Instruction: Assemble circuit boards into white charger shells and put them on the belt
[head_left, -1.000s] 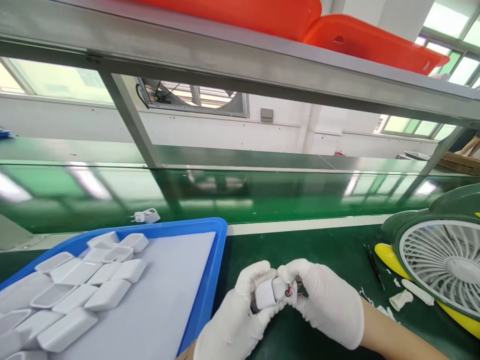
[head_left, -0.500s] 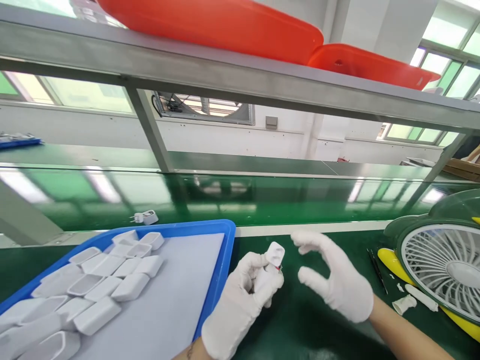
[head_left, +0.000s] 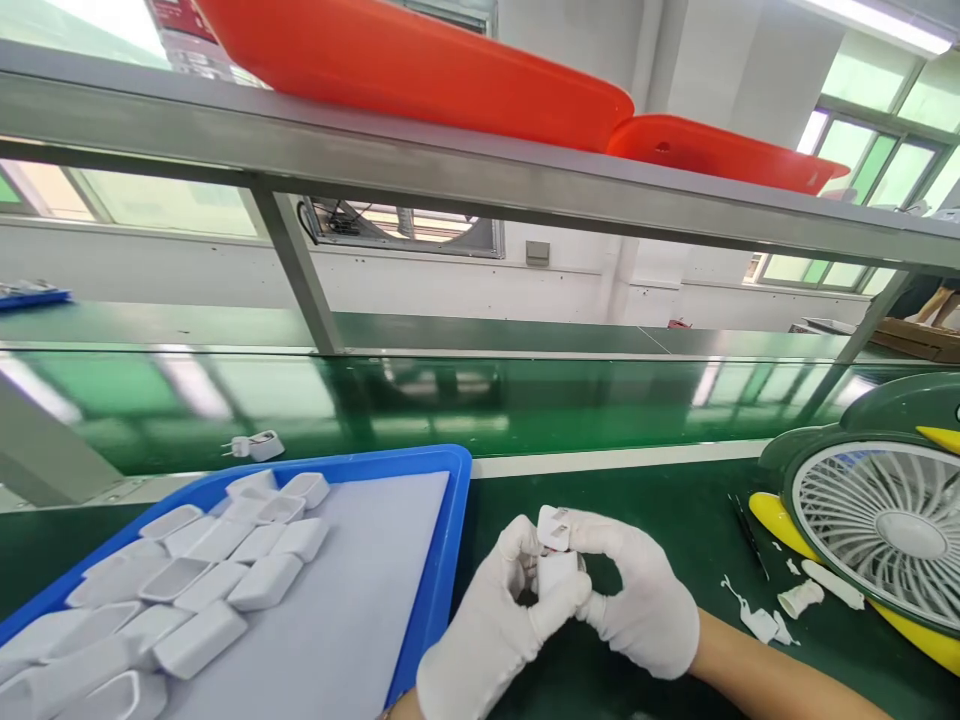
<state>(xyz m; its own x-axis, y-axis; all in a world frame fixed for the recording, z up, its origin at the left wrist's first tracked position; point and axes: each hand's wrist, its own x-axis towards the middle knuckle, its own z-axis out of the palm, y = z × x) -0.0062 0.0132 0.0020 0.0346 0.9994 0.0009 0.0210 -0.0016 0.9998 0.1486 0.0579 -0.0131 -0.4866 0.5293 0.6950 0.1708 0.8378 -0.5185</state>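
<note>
Both of my hands wear white gloves and meet above the green bench. My left hand point(head_left: 504, 610) is closed around a small white plastic housing point(head_left: 557, 570), its fingers covering much of it. My right hand point(head_left: 637, 590) pinches a white end piece point(head_left: 553, 528) with small dark marks, right at the top of the housing. Whether the two parts touch is hard to make out. To the left, a blue tray point(head_left: 463, 500) holds several open white plastic housings point(head_left: 199, 640) on a white sheet.
A white plug adapter point(head_left: 257, 446) lies on the green conveyor belt point(head_left: 420, 400) behind the tray. At right stand a green fan with a white grille point(head_left: 900, 530), tweezers point(head_left: 748, 535) and white scraps point(head_left: 761, 622). Overhead, a metal shelf point(head_left: 450, 170) carries red bins point(head_left: 450, 65).
My right hand has moved left and closed on the end piece at my left hand. White scraps formerly behind my right hand now show. The plug adapter has shifted left on the belt.
</note>
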